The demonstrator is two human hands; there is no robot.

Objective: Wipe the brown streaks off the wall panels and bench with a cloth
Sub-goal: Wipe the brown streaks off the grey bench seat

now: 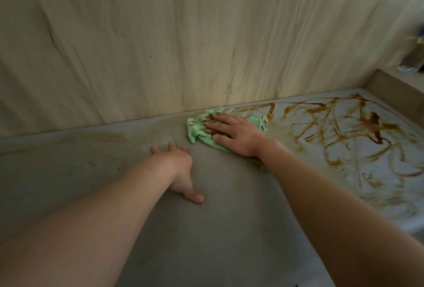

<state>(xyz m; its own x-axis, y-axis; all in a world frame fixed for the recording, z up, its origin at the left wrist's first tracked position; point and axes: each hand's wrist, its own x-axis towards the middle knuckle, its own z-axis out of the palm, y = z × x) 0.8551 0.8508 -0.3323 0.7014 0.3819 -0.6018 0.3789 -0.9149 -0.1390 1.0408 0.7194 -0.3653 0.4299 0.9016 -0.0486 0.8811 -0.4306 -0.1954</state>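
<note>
Our flat right hand (234,134) presses the green cloth (196,131) to scrub the brown streaks (344,136); open, empty left hand (177,167) braces us on the bench (206,229).

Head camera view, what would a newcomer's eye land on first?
The brown streaks scrawled across the right part of the bench stand out most. Next comes the green cloth by the wall panel, pressed flat under the right hand, while the left hand rests on the bench.
</note>
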